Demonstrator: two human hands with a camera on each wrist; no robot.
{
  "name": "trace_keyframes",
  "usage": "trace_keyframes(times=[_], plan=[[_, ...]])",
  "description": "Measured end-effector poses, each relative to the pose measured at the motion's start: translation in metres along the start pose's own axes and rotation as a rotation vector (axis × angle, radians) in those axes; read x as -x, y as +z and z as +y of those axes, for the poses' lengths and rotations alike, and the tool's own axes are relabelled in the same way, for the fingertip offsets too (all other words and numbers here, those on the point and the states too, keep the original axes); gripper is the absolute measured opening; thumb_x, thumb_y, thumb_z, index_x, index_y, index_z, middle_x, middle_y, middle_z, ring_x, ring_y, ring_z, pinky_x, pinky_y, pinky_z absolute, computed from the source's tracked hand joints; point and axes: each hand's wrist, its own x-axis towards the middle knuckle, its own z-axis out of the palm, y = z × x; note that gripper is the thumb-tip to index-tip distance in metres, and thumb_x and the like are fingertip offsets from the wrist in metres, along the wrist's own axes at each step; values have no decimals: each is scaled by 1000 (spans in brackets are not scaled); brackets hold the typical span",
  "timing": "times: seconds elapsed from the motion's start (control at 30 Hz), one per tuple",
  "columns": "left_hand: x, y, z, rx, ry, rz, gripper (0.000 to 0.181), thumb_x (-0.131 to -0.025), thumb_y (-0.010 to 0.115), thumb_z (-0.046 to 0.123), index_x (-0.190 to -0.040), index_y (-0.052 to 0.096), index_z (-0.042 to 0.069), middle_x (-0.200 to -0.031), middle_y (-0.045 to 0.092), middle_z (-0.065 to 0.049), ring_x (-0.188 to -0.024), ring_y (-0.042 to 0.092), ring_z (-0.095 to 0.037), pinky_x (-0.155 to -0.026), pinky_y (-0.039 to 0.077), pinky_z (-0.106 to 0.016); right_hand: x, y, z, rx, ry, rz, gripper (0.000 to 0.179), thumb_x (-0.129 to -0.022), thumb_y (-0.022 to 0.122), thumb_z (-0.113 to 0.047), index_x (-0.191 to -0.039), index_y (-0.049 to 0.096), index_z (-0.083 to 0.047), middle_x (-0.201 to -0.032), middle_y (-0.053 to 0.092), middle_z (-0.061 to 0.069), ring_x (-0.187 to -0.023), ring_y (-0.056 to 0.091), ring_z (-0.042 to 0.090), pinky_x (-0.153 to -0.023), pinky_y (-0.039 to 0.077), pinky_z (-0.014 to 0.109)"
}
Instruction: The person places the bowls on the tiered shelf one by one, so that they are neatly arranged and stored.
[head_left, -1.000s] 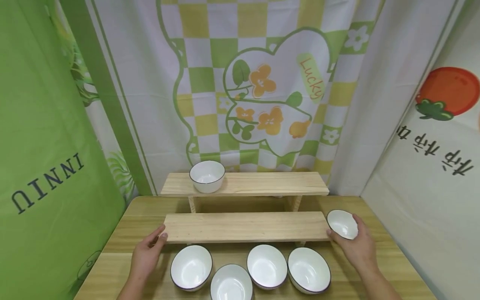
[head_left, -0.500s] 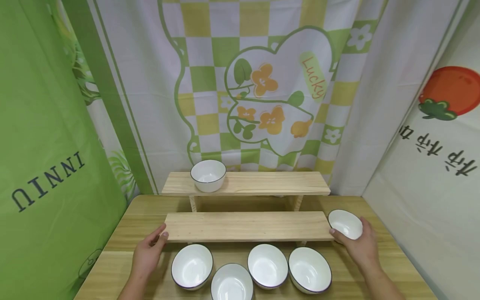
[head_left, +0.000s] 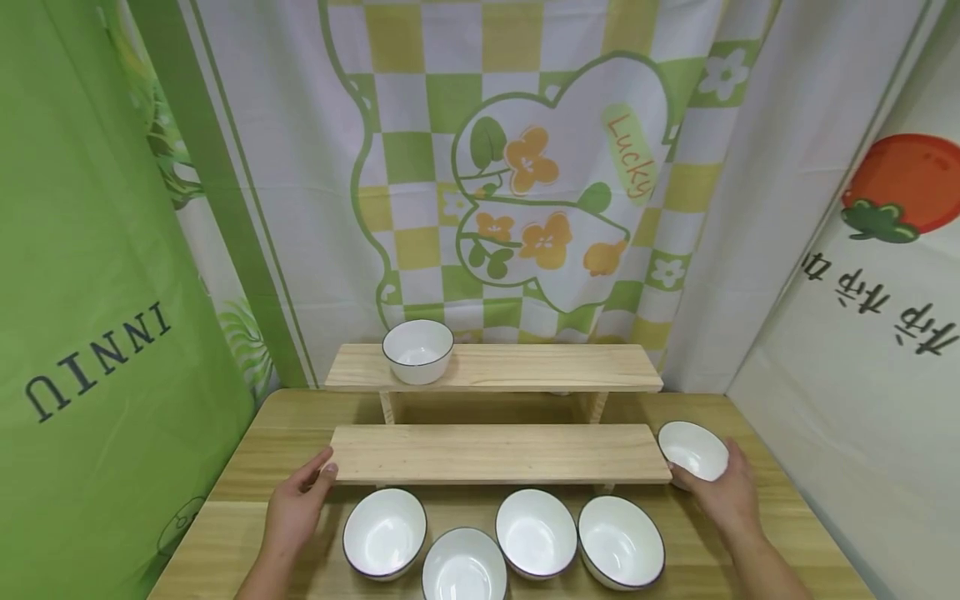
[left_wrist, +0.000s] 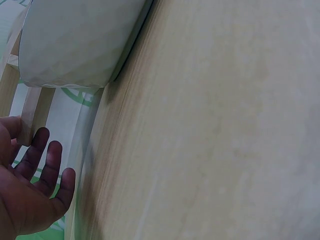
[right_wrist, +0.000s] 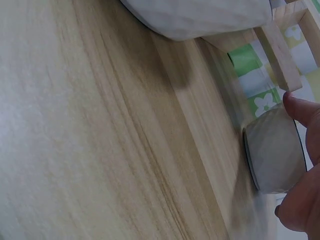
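Observation:
In the head view, a pale wooden two-step shelf has a lower board and an upper board. My left hand pinches the lower board's left end between thumb and index finger; its other fingers curve loosely in the left wrist view. My right hand spreads around a white, dark-rimmed bowl standing beside the shelf's right end. Its thumb touches the board's end in the right wrist view, and the fingers lie along the bowl's far right side. Another white bowl stands on the upper board's left part.
Several more white bowls stand in front of the shelf: one at left, one lower, and two at right side by side. Printed curtains enclose the wooden table behind and on both sides.
My right hand has shifted slightly right, its fingers drawing back from over the bowl's rim to beside it. My left hand, the shelf and the bowls stay put; the view shifts slightly.

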Motion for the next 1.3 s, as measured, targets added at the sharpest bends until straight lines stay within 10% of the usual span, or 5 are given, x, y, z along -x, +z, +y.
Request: trace_keyframes(times=[1.3], plan=[[1,-1,1,-6,4,-18,52,-102,64,49,-143,64,16,-126,72,-18,-101,74,-22,-82,51,-20,-1,-7,12,-37,61,-19,123,-79,89,-43,-164,11,0,-159,32,35,-146,31,53,-115,28,62]])
